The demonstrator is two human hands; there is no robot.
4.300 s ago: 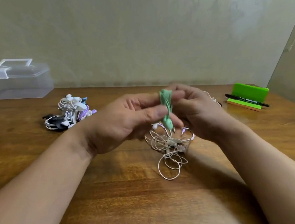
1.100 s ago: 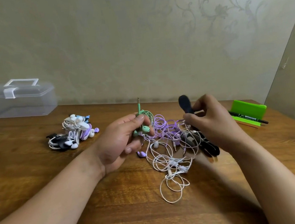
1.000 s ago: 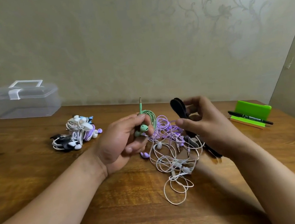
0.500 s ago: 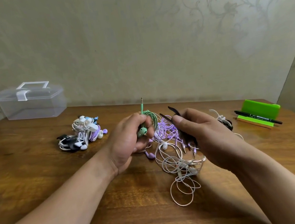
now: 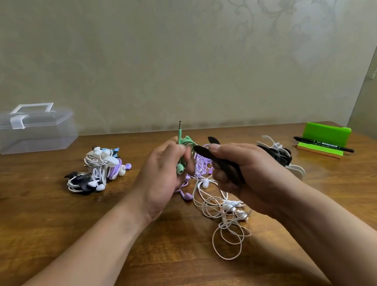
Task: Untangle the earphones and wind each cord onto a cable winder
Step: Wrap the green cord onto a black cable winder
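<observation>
My left hand (image 5: 163, 179) grips a bundled green earphone (image 5: 181, 158), its jack pointing up and one earbud showing below the thumb. My right hand (image 5: 251, 178) holds a black cable winder (image 5: 218, 160), its two spread tips close to the green bundle. Under and between the hands lies a tangle of purple cord (image 5: 203, 164) and white cord (image 5: 225, 219) on the wooden table (image 5: 51, 231). Spare black and white winders (image 5: 279, 153) lie just right of my right hand.
A pile of wound earphones (image 5: 98, 171) in white, purple, black and blue sits at the left. A clear plastic box (image 5: 31, 129) with a handle stands at the back left. A green holder (image 5: 324, 136) with a black pen (image 5: 323, 144) is at the far right.
My right hand picked up a black winder from the right and brought it toward the green earphone in my left hand. The winder's tips now sit nearly against the bundle.
</observation>
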